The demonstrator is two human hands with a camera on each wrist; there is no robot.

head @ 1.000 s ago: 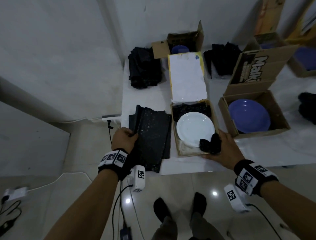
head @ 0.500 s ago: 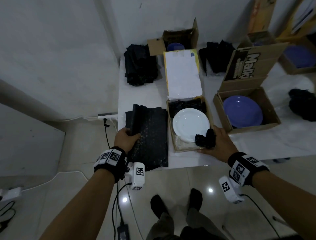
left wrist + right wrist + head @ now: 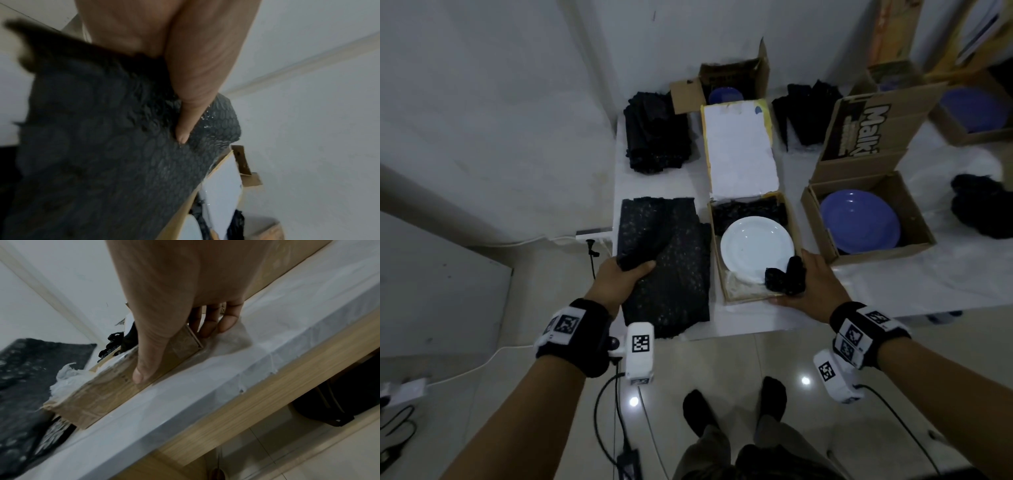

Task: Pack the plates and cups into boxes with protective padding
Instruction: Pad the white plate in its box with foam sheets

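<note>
Since a second ago, the left hand (image 3: pixel 624 278) has lifted the near corner of the black bubble-wrap sheet (image 3: pixel 664 260) and folded it over; its fingers (image 3: pixel 186 128) curl round that dimpled edge (thumb on top). Most of the sheet lies flat on the white-covered tabletop (image 3: pixel 739 318), just left of the shallow brown cardboard box (image 3: pixel 743 298). Inside, a round white plate (image 3: pixel 756 247) rests on black padding. At the box's near right corner, the right hand (image 3: pixel 812 287) grips, thumb (image 3: pixel 144 369) pressed on its front wall.
</note>
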